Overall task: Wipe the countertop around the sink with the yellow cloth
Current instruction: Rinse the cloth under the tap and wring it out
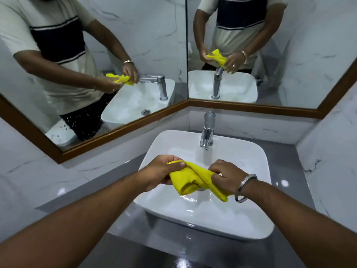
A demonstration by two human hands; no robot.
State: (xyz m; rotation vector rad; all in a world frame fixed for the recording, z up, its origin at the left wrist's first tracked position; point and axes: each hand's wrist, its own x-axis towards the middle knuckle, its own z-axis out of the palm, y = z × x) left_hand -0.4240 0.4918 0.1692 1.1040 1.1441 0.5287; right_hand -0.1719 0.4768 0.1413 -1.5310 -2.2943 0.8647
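Note:
The yellow cloth is bunched and twisted between both hands, held in the air over the white sink basin. My left hand grips its left end with the thumb on top. My right hand grips its right end, and a corner of the cloth hangs below it. A metal bangle sits on my right wrist. Water glistens in the basin under the cloth. The grey countertop surrounds the sink on all sides.
A chrome faucet stands at the back of the sink. Two wood-framed mirrors meet in the corner above and reflect the person and the cloth. White marble walls close in on the left and right.

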